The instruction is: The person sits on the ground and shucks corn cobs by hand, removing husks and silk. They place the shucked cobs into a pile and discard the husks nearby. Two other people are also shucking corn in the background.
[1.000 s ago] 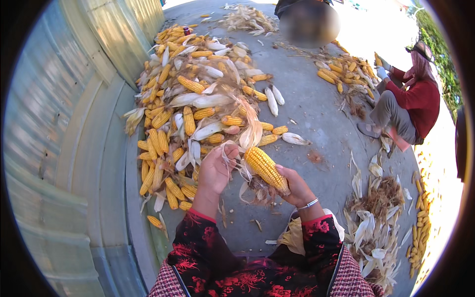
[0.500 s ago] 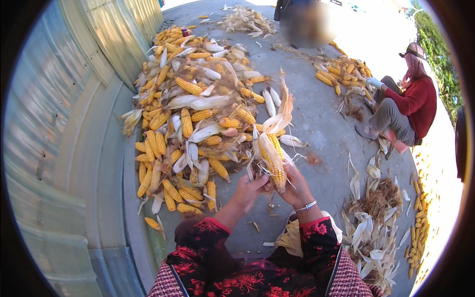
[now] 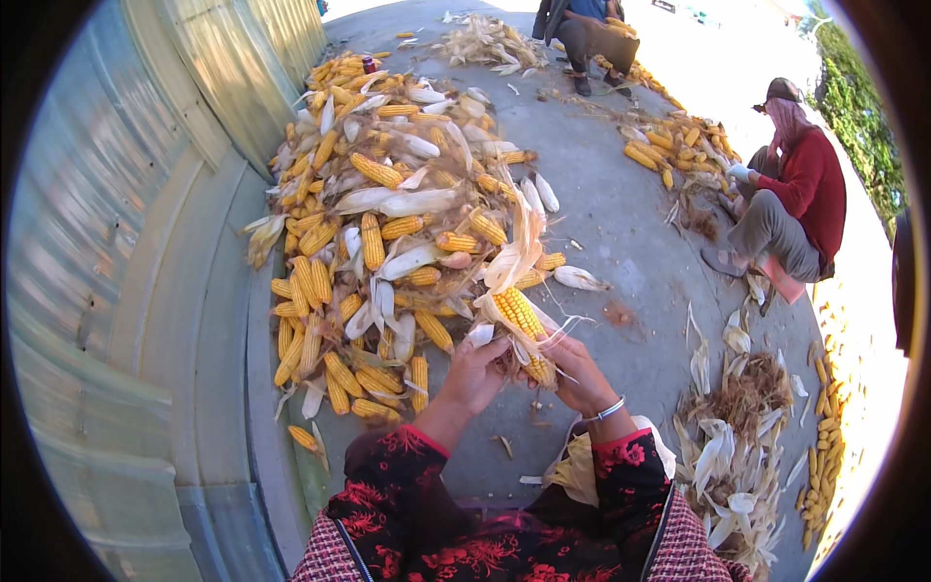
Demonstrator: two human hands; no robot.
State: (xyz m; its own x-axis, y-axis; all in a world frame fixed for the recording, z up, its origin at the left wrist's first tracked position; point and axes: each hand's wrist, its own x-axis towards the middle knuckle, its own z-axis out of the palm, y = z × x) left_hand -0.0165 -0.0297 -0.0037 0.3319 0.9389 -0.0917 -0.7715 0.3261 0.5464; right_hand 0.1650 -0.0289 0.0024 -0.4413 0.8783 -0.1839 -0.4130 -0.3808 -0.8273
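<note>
Corn cob [image 3: 521,315], half stripped and yellow, is sitting between your two hands just above your lap, in front of the big heap. Head view: your left hand [image 3: 475,373] is closing its fingers around the lower husk leaves at the cob's base, while your right hand [image 3: 579,369], wearing a pale bracelet at the wrist, is gripping the butt end from the other side; both hands are clenched on the cob, neither is spread wide. You are holding it tilted with the tip pointing away, probably so the pale husk leaves [image 3: 519,247] are fanning upward and clear of the kernels. Beyond it, the pile of cobs [image 3: 378,233], husked and unhusked mixed, is lying on the grey concrete ground [image 3: 621,223], beside a corrugated metal wall [image 3: 107,252] running along your left. Discarded husks [image 3: 737,436] are gathering on your right, near your knee. A seated person in a red top [image 3: 790,199] is working near a smaller heap of cobs [image 3: 679,145]; another person is sitting farther off at the top edge.
</note>
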